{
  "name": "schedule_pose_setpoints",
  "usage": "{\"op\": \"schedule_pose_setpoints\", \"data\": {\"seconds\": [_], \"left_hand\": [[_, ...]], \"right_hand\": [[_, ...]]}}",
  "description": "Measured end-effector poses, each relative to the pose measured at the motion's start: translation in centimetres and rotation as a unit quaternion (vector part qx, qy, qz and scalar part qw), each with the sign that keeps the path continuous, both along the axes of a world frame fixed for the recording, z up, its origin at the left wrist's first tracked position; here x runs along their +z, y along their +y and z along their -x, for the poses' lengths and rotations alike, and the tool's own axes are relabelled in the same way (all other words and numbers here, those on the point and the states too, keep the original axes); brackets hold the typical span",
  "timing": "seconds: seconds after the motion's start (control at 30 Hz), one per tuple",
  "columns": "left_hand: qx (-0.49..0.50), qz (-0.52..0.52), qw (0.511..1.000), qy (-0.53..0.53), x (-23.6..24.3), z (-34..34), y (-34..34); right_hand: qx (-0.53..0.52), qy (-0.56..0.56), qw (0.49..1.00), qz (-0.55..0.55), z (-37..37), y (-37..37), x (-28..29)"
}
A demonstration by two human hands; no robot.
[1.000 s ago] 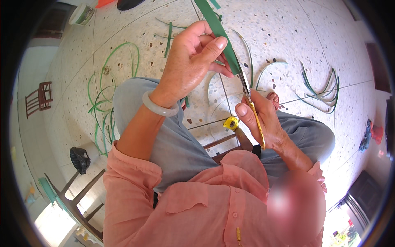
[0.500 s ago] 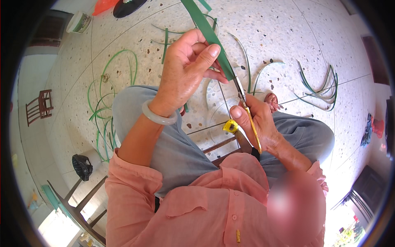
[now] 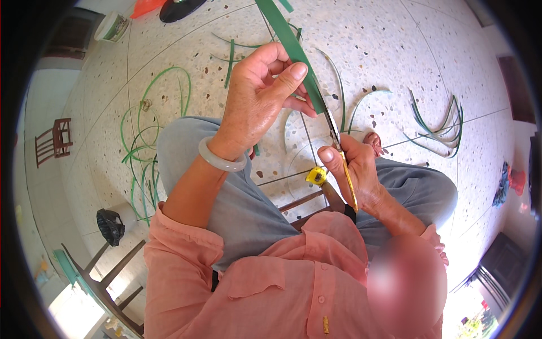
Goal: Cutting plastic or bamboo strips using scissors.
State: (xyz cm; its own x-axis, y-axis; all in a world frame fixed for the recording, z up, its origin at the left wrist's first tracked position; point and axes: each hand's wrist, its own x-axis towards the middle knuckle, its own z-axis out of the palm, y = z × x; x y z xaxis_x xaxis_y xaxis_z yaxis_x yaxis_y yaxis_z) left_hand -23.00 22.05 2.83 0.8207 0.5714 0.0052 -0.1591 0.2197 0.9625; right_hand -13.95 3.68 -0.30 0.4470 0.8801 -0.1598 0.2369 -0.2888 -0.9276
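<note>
A flat dark-green strip (image 3: 292,46) slants from the top edge down to the middle of the view. My left hand (image 3: 262,90) pinches it near its lower end, thumb on top and fingers beneath. In my right hand (image 3: 357,169) is a pair of scissors (image 3: 348,176) with yellow handles. Their metal blades meet the strip's lower end, one along its right edge; how far they are parted is hard to tell. Part of the handles is hidden by my fingers. Below them, a yellow tape measure (image 3: 316,175) is in view between my knees.
Thin green strips lie in a tangle (image 3: 141,152) on the speckled floor at left, and a curved bundle (image 3: 437,133) lies at right. A white tub (image 3: 111,28) and a black round object (image 3: 179,8) are at the far left. Wooden chairs (image 3: 55,140) stand at left.
The view has shifted slightly. Both hands keep their holds, and the scissor blades sit a little further up along the strip's right edge.
</note>
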Motion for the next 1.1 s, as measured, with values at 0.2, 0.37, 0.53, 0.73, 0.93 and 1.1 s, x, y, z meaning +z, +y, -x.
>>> {"op": "schedule_pose_setpoints", "data": {"seconds": [0.2, 0.37, 0.53, 0.73, 0.93, 1.1], "left_hand": [[-0.024, -0.007, 1.000, -0.008, -0.2, -0.2, -0.1], [-0.034, 0.008, 0.999, -0.013, -0.3, 0.1, 0.1], [-0.040, 0.010, 0.999, -0.004, -0.5, -0.1, -0.5], [-0.049, 0.031, 0.998, 0.004, -0.9, -0.3, -0.9], [-0.055, 0.037, 0.998, 0.001, -0.7, -0.3, -0.9], [-0.060, 0.035, 0.998, 0.000, -0.6, -0.2, -0.6]], "right_hand": [[-0.022, -0.003, 0.999, -0.029, 0.1, -0.4, -0.8], [-0.017, -0.024, 0.999, -0.023, 0.3, -0.1, -0.9], [0.005, -0.044, 0.999, -0.010, -0.4, 0.4, -0.2], [0.005, -0.058, 0.998, -0.034, -0.5, 0.8, 0.2], [-0.009, -0.068, 0.997, -0.046, -0.5, 0.7, -0.7], [-0.008, -0.075, 0.996, -0.051, -0.2, 0.8, -0.9]]}}
